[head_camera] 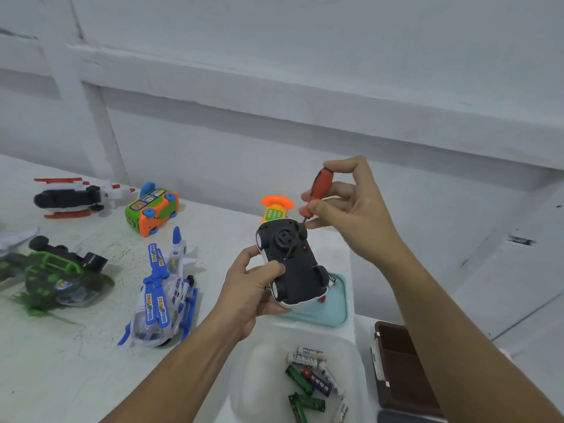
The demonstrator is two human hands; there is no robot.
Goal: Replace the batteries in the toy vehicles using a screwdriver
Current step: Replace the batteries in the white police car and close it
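A: Now, left hand [253, 288], what grip?
B: Fingers curled round the toy car [297, 270], thumb pressed on its black underside. Car is held above the table [76, 377], belly up, wheels showing.
A: Right hand [351, 215]?
B: Thumb and fingertips pinch the orange handle of the screwdriver [319, 187]; the other fingers are loosely bent. Shaft slants down and left, tip on the car's underside near the round centre piece.
A: Anything behind?
B: Toy phone [274, 209] just behind the car, partly hidden by it. Teal tray [334, 309] below, its left part covered by car and hand.
A: Batteries?
B: Loose batteries [308, 380] in a white tub [244, 377] between the forearms; green, blue and white ones mixed. Brown box [399, 367] right of the tub, cut off by the right forearm.
A: Left of the table?
B: Blue helicopter [164, 294] nearest, green helicopter [58, 270] further left, toy bus [152, 209] behind, black-and-white toy [76, 196] far back.
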